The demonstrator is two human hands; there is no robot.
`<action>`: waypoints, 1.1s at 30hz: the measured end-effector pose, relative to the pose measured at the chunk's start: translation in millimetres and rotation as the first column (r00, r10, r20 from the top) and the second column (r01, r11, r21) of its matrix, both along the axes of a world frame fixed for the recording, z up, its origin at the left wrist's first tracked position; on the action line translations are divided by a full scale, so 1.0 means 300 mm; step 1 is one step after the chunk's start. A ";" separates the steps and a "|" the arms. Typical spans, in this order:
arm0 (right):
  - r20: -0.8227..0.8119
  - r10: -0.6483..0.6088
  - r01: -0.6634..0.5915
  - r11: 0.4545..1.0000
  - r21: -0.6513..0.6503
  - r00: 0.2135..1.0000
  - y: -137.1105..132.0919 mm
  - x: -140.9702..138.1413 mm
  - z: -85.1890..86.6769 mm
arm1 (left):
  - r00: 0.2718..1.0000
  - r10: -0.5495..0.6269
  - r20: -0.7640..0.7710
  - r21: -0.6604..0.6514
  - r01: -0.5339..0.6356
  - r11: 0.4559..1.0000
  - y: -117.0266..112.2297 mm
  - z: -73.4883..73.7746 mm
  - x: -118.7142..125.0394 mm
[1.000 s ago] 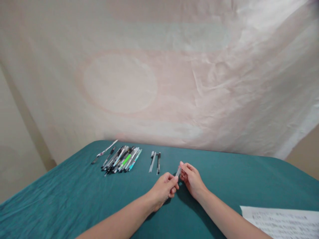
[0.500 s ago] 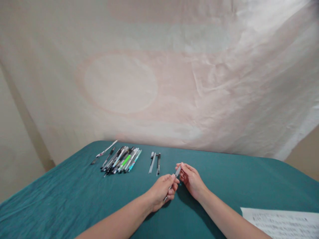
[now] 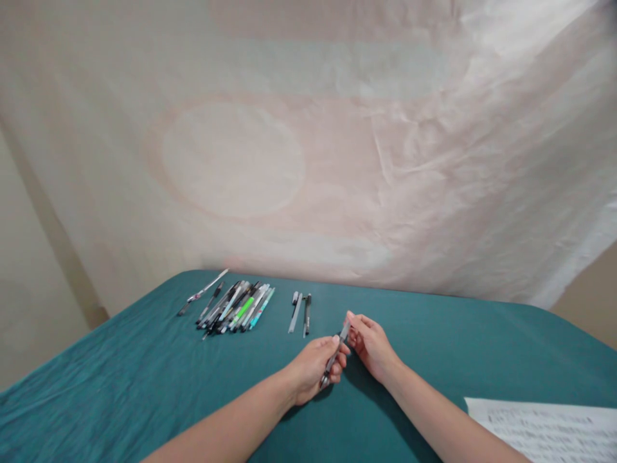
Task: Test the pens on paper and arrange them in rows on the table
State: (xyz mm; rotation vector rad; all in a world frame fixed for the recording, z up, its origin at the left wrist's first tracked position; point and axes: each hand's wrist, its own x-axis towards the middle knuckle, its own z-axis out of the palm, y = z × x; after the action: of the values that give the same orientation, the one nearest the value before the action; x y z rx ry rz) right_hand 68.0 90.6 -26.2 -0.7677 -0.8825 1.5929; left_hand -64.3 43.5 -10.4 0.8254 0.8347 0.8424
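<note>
A slim pen [image 3: 331, 363], dark along its barrel and grey at its upper end, slants between my two hands above the cloth. My left hand [image 3: 315, 368] is closed round the barrel, thumb on top. With thumb and fingertips, my right hand [image 3: 370, 344] pinches the pen's grey upper end. Beyond my hands, to the left, lie a few separate pen parts: a clear tube [image 3: 295, 314], a short dark-and-white piece [image 3: 295, 298] and a dark pen [image 3: 307, 315].
A pile of several pens [image 3: 236, 307], one bright green, lies at the left on the teal tablecloth [image 3: 144, 373]. A white-and-dark pen [image 3: 205, 290] rests beyond it. A written sheet of paper [image 3: 544, 421] lies at the lower right. Behind hangs a pale curtain [image 3: 337, 161].
The pen has turned slightly in my left hand, and more of its lower barrel shows. My right hand keeps its pinch on the upper end. The view has shifted a little.
</note>
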 end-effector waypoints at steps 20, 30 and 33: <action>-0.057 0.034 -0.038 0.997 -0.068 0.998 0.015 0.006 0.000 | 1.000 -0.013 0.027 -0.016 0.014 1.000 0.012 -0.009 -0.004; 0.000 0.017 -0.017 1.000 -0.020 1.000 0.002 0.002 0.005 | 1.000 -0.006 -0.006 -0.036 0.006 0.999 0.009 0.001 -0.004; -0.012 0.009 -0.009 0.999 -0.044 1.000 0.005 0.000 0.010 | 1.000 -0.002 -0.014 -0.049 0.002 0.999 0.009 0.004 -0.004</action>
State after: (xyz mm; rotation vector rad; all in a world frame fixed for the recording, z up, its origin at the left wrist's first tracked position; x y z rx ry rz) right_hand 68.1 92.2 -23.2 -0.7855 -0.8466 1.6276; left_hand -65.4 46.3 -9.3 0.7893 0.8635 0.8122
